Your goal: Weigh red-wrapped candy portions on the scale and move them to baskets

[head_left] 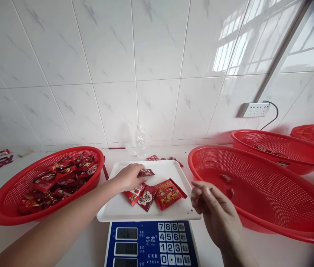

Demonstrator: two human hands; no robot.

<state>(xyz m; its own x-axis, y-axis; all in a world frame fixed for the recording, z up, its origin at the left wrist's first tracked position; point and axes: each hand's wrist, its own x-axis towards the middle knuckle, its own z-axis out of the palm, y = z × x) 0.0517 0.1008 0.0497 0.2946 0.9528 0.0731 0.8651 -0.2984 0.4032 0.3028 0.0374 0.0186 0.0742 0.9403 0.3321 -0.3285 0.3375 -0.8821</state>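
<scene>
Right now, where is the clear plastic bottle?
In the head view, the clear plastic bottle stands slightly left of centre, just behind the white scale tray, in front of the tiled wall.

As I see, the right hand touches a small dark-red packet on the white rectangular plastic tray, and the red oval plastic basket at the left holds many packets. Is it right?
The hand is wrong: the head view shows the left hand touching the small dark-red packet on the white tray. The red basket at the left does hold many packets.
</scene>
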